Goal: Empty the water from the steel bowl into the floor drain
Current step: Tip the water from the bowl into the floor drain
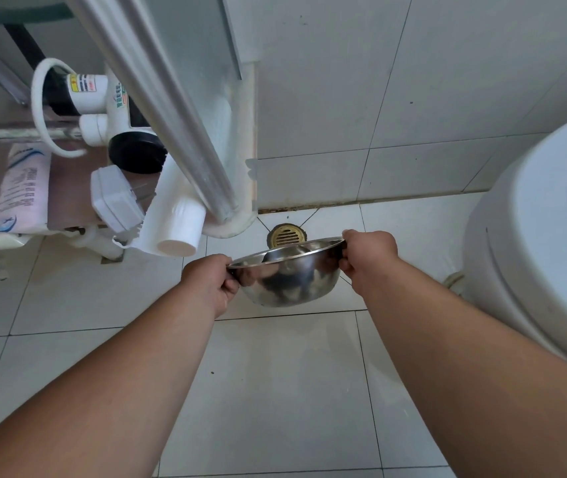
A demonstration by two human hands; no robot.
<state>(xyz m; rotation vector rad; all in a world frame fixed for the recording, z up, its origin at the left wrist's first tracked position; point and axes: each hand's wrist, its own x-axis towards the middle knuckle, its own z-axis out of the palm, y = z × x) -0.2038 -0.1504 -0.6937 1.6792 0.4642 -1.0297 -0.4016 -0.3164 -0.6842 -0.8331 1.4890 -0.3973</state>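
The 2 hands are gripping the steel bowl (pixel 287 276) at opposite sides of its rim, the left hand (pixel 208 279) and the right hand (pixel 366 257) each curled tight on the edge, and are holding it above the floor tiles just short of the brass floor drain (pixel 285 235). Tipping the far rim slowly, low over the grate, is probably what is keeping splashes off the nearby toilet (pixel 544 236).
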